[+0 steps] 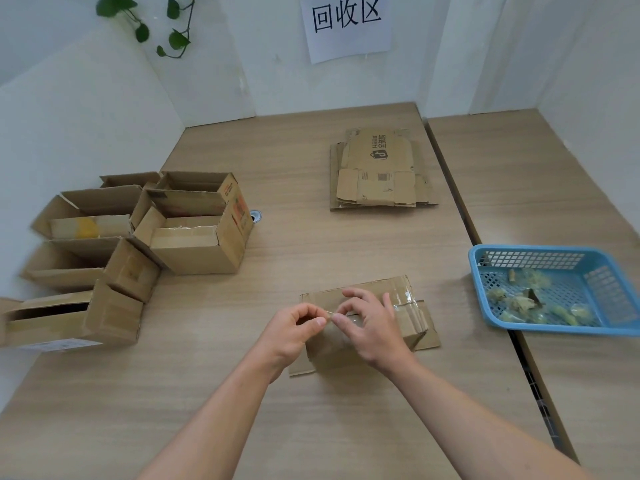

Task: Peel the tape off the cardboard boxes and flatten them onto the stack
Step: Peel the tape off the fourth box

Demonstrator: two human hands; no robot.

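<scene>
Head cam: small box (412,323) lies near table (311,237) centre, not yet flattened, flaps splayed. Both hands are on top of it. L hand (294,329) has fingers curled, thumb + forefinger pinched on one end of a thin strand of clear tape (330,312). R hand (372,329) pinches the other end, remaining fingers spread over the box top. More shiny tape shows on the box's 3 o'clock end, still stuck.

From the box: flat stack (377,171) at 12 o'clock, well apart; blue basket (519,251) w/ tape scraps at 3 o'clock; unopened boxes (194,237) at 9-10 o'clock.

Risks, as I judge:
- The strand looks narrow, so a sharp pull could snap it and leave the rest stuck down.
- Neither hand really pins the box, so pulling may lift or drag it instead of peeling.
- Pulling at a steep angle may rip the cardboard's top layer.
- Sticky tape may cling to fingers, making the drop into the basket awkward.
</scene>
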